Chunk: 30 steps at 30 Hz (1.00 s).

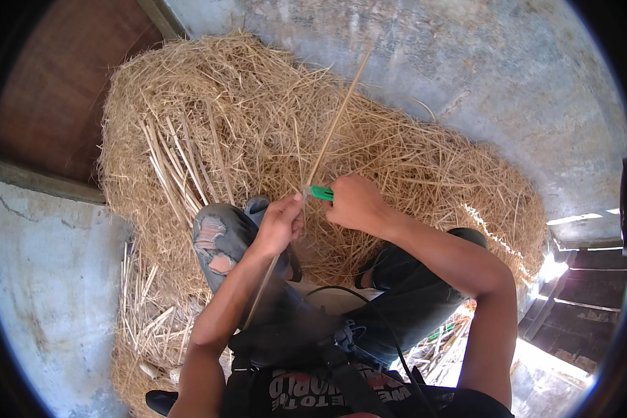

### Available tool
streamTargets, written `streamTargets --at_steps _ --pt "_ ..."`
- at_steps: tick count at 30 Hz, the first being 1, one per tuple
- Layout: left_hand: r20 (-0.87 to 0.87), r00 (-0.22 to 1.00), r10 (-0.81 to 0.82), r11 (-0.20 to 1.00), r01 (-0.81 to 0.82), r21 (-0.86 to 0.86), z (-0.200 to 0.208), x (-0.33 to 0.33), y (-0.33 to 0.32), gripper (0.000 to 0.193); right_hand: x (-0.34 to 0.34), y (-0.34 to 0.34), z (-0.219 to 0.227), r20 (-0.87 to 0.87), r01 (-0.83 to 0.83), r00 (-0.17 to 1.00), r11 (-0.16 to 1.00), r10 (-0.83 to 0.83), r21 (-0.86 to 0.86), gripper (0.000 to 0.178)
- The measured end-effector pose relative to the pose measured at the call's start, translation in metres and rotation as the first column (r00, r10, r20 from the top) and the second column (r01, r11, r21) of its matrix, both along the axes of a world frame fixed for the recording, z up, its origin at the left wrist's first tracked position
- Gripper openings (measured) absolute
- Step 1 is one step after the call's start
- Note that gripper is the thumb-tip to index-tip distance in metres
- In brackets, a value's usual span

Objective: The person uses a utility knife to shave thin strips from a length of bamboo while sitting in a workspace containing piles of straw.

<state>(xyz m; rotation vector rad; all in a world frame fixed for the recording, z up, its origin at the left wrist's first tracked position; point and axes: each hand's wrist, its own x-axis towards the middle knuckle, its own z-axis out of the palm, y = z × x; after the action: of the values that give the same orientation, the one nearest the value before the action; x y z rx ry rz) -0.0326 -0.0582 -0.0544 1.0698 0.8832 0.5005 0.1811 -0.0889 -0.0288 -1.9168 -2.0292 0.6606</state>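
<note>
A long, thin stick, pale brown like split bamboo, runs slantwise from the upper middle down past my left leg. My left hand is closed around it near its middle, with the thumb on top. My right hand grips a green-handled utility knife. The knife's front end meets the stick just beyond my left thumb; its blade is too small to make out clearly. My right fingers are wrapped round the handle and partly hide it.
Dry straw is heaped before me and on both sides. Several cut sticks lie on it at the left, more pale pieces at the lower left. A bluish wall stands behind the heap. A dark cord crosses my lap.
</note>
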Motion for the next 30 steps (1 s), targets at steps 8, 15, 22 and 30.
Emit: streamTargets --at_steps 8,15,22,30 --pt "-0.206 0.979 -0.011 0.953 0.073 0.293 -0.011 0.01 -0.004 0.044 0.009 0.013 -0.004 0.137 0.043 0.99 0.996 -0.032 -0.074 0.018" --pt "-0.257 0.965 -0.047 0.983 0.09 0.161 0.001 0.007 -0.01 0.045 0.026 0.032 -0.013 0.101 0.12 0.988 0.991 -0.114 -0.054 0.017" --pt "-0.271 0.951 -0.147 0.953 0.209 0.22 0.008 0.002 -0.023 0.043 0.118 0.063 0.0 0.15 0.432 0.899 0.891 -0.412 -0.14 0.024" --pt "-0.186 0.923 -0.336 0.898 0.373 0.232 0.009 -0.001 -0.032 0.035 0.21 0.051 -0.011 0.095 0.758 0.651 0.639 -0.753 -0.131 0.027"
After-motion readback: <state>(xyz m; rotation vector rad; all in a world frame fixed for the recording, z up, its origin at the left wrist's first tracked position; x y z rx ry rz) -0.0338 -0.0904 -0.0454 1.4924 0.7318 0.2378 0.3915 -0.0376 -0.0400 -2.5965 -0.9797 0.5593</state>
